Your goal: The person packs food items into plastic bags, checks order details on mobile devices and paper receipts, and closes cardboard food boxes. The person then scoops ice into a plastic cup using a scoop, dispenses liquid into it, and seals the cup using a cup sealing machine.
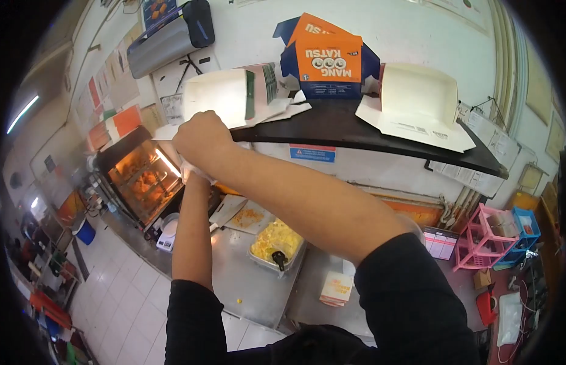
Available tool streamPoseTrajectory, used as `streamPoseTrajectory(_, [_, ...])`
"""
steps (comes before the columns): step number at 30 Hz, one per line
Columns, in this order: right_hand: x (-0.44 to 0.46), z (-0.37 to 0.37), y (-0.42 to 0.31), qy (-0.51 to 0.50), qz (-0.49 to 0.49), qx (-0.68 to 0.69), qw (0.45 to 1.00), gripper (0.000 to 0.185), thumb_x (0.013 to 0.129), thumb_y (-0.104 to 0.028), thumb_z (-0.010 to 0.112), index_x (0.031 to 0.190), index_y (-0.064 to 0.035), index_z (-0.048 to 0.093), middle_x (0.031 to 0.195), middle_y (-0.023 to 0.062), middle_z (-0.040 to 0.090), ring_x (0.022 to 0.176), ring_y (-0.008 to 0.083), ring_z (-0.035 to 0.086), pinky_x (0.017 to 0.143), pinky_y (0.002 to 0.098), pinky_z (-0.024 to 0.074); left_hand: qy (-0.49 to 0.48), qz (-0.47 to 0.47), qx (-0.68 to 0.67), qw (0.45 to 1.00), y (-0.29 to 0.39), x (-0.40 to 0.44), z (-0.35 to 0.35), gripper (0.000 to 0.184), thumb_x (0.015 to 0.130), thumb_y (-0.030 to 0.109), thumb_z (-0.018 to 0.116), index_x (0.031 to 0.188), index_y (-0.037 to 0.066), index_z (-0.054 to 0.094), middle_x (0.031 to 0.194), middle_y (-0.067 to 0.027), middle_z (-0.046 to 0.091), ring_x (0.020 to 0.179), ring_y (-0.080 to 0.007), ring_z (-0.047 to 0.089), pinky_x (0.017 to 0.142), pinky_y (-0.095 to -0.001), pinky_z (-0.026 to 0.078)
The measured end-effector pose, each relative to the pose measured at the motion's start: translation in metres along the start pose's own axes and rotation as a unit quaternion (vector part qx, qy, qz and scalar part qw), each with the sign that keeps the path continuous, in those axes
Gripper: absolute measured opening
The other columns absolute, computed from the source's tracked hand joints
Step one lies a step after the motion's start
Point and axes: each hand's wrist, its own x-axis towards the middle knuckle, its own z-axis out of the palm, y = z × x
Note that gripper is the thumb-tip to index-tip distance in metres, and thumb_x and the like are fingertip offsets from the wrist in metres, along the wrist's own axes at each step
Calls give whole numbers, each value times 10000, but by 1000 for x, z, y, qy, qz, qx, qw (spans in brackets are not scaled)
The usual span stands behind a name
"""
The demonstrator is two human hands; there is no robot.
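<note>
My right hand (201, 137) is closed in a fist at the upper left, in front of an open white food box (216, 97) on the black shelf (331, 121). What its fingers hold is hidden. Just below, my left hand (194, 172) has thin, clear plastic around it; its fingers are hidden behind the right hand and wrist. An orange and blue box (329, 64) stands at the middle of the shelf, its print upside down. Another open white box (416, 100) sits at the shelf's right.
Below the shelf are a tray of yellow food (277, 240) with a black-handled utensil, a cutting board (249, 216), a scale (167, 234) and small boxes (337, 288). A lit food warmer (146, 182) stands left; pink racks (483, 237) stand right.
</note>
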Motion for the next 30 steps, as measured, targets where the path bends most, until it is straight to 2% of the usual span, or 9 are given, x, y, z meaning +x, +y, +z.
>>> streamPoseTrajectory(5, [-136,-63,-29,204,-39,68,976,115,694,-169,620,744,-67,635,712,28,614,676,170,567,543,304,399,139,-128,-99,977,36,-60,-11,439,823,344,701,1170,88,616,1137,-137,650,1041,-305,619,912,-363,487])
streamPoseTrajectory(8, [-282,-104,-30,174,7,123,977,282,701,-160,610,939,-17,657,871,71,661,724,156,611,577,272,428,155,-249,-190,937,84,-141,-3,424,847,329,682,1192,93,607,1159,-133,643,1060,-288,616,910,-350,485])
streamPoseTrajectory(11, [-433,-111,-23,45,149,198,968,167,773,-65,615,934,-28,644,938,97,690,746,231,656,592,357,504,15,-368,-246,897,142,-238,20,411,871,313,663,1213,97,598,1181,-129,636,1079,-271,613,908,-337,483])
streamPoseTrajectory(13, [-517,-118,-21,-83,371,247,891,106,878,-36,568,956,-3,632,856,190,666,709,352,653,634,410,516,-219,-255,-221,915,175,-317,21,345,902,258,668,1163,43,601,1167,-121,639,1101,-217,602,952,-334,465])
streamPoseTrajectory(18, [-706,-107,-36,-230,664,160,694,142,853,-79,574,941,17,630,815,255,652,789,431,647,682,473,501,-417,-498,-412,639,284,-419,88,499,913,334,654,1291,38,517,1321,-124,556,1189,-233,565,980,-354,451])
streamPoseTrajectory(20, [-743,-99,-38,-234,686,146,674,147,852,-82,563,944,10,632,821,256,653,793,436,646,688,477,501,-458,-513,-387,614,293,-441,127,521,916,337,647,1319,42,499,1354,-121,533,1196,-231,559,987,-358,448])
streamPoseTrajectory(22, [-765,-90,-38,-237,709,129,652,153,852,-85,553,948,3,633,826,258,653,796,441,644,695,481,502,-429,-704,-376,423,303,-452,150,528,917,362,629,1335,62,507,1339,-112,558,1178,-215,572,975,-372,452])
streamPoseTrajectory(26, [-783,-65,-19,-253,716,111,641,178,838,-103,548,970,-28,640,854,252,659,812,438,642,719,494,506,-443,-751,-458,171,320,-446,161,469,894,429,627,1251,128,576,1169,-76,676,1064,-208,641,885,-376,490])
streamPoseTrajectory(30, [-778,-39,-5,-270,682,136,666,201,829,-97,548,995,-58,655,867,248,665,850,423,650,738,490,509,-471,-729,-449,212,353,-419,145,553,831,521,664,1241,161,576,1183,-57,671,1091,-230,632,931,-523,453])
